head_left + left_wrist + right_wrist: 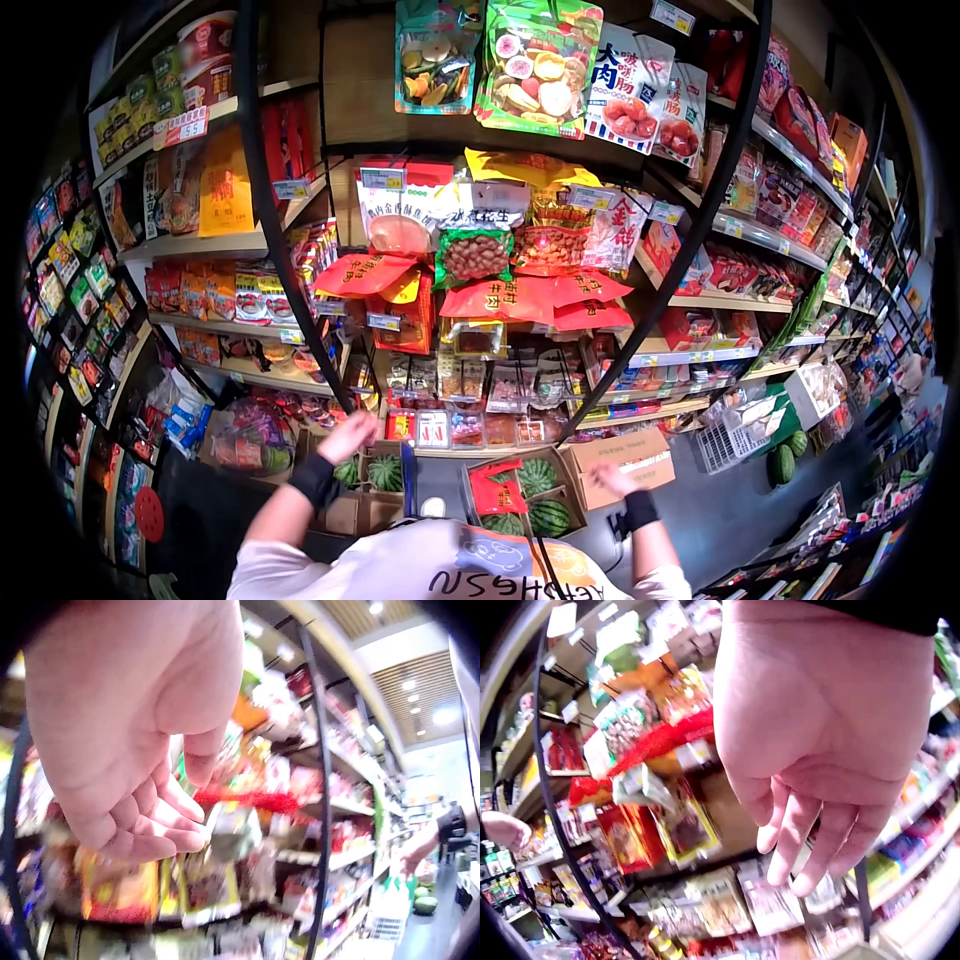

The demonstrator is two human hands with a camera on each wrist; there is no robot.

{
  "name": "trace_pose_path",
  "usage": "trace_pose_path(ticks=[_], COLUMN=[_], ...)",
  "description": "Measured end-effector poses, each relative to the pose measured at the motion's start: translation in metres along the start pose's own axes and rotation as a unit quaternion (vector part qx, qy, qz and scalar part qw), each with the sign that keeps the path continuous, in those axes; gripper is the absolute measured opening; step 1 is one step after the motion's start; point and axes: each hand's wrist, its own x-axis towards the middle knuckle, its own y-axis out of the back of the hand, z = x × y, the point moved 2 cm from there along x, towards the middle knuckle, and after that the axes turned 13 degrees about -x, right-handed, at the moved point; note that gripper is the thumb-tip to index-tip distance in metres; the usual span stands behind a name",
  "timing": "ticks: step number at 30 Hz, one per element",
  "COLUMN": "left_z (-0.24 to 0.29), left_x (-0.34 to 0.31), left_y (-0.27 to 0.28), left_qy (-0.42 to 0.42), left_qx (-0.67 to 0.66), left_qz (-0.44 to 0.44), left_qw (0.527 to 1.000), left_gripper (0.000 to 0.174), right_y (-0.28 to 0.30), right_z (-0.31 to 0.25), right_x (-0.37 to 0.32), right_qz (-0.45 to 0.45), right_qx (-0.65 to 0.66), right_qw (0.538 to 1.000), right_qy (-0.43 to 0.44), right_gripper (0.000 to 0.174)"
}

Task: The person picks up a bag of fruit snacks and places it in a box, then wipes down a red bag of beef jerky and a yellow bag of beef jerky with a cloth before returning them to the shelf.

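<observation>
Left hand [127, 727], right hand [817, 727] empty; fingers [799, 821] loosely bent; glossy, crinkled red packets [500, 298] beyond.

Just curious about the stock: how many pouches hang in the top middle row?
4, left to right: a teal pouch, a green pouch, a white pouch and another white pouch beside it. More may hang behind.

"水煮花生" was printed on a green packet [475, 256], "金鸽" on a white packet [614, 242], "啵啵肠" on a hanging pouch [630, 95].
</observation>
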Motion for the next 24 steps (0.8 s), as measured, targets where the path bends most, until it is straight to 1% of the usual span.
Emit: trace_pose_path(ticks=[1,2,3,4,5,6,7,8,9,10,11,12,14,15,17,19,20,21,23,24], left_z=[0.006,0.085,0.140,0.210,0.260,0.312,0.348,0.380,0.414,0.440,0.458,0.470,0.476,0.475,0.463,0.447,0.436,0.432,0.420,0.420], left_x=[0.003,0.025,0.045,0.053,0.061,0.072,0.085,0.107,0.130,0.147,0.167,0.205,0.286,0.314,0.333,0.361,0.382,0.381,0.382,0.368], left_y=[0.007,-0.003,-0.031,-0.038,-0.043,-0.036,-0.038,-0.037,-0.031,-0.026,-0.019,-0.007,0.021,0.030,0.032,0.032,0.031,0.029,0.027,0.025], left_qy=[-0.002,-0.077,-0.156,-0.191,-0.266,-0.318,-0.334,-0.374,-0.398,-0.434,-0.422,-0.421,-0.407,-0.389,-0.321,-0.263,-0.266,-0.258,-0.175,-0.164], left_qx=[0.007,0.052,0.056,0.071,0.092,0.149,0.104,0.049,0.055,0.074,0.066,0.035,0.063,0.080,0.019,-0.043,-0.051,-0.052,-0.075,-0.077], left_qz=[-0.002,-0.024,-0.037,-0.046,-0.067,-0.099,-0.098,-0.130,-0.137,-0.107,-0.049,-0.027,0.080,0.123,0.123,0.060,0.063,0.038,-0.007,-0.069], left_qw=[1.000,0.995,0.985,0.978,0.957,0.931,0.932,0.917,0.905,0.891,0.903,0.906,0.908,0.909,0.939,0.962,0.961,0.964,0.982,0.981], left_gripper=[0.018,0.019,0.020,0.021,0.022,0.024,0.027,0.030,0.029,0.034,0.039,0.050,0.079,0.092,0.106,0.114,0.116,0.116,0.117,0.117], right_y=[-0.004,0.036,0.111,0.151,0.187,0.213,0.243,0.271,0.292,0.308,0.321,0.335,0.353,0.360,0.382,0.388,0.389,0.391,0.386,0.364], right_z=[-0.005,-0.052,-0.103,-0.176,-0.220,-0.265,-0.293,-0.329,-0.368,-0.403,-0.432,-0.451,-0.477,-0.485,-0.485,-0.494,-0.497,-0.500,-0.495,-0.516], right_x=[0.005,0.015,0.006,0.003,0.007,0.018,0.034,0.040,0.045,0.048,0.056,0.071,0.098,0.116,0.163,0.182,0.188,0.195,0.209,0.186], right_qz=[0.004,0.067,0.117,0.135,0.122,0.128,0.141,0.155,0.172,0.188,0.203,0.219,0.240,0.250,0.282,0.281,0.267,0.250,0.211,0.161], right_qx=[0.006,0.016,-0.012,0.037,0.070,0.082,0.094,0.075,0.062,0.082,0.101,0.111,0.128,0.140,0.123,0.099,0.105,0.133,0.188,0.238], right_qw=[1.000,0.995,0.984,0.975,0.971,0.966,0.959,0.959,0.957,0.951,0.944,0.940,0.937,0.935,0.930,0.935,0.939,0.933,0.919,0.913], right_qy=[0.003,0.075,0.133,0.172,0.192,0.210,0.228,0.224,0.224,0.231,0.239,0.235,0.219,0.212,0.203,0.194,0.189,0.221,0.275,0.291], right_gripper=[0.018,0.019,0.019,0.019,0.022,0.025,0.025,0.027,0.029,0.032,0.035,0.040,0.048,0.053,0.060,0.088,0.088,0.086,0.083,0.077])
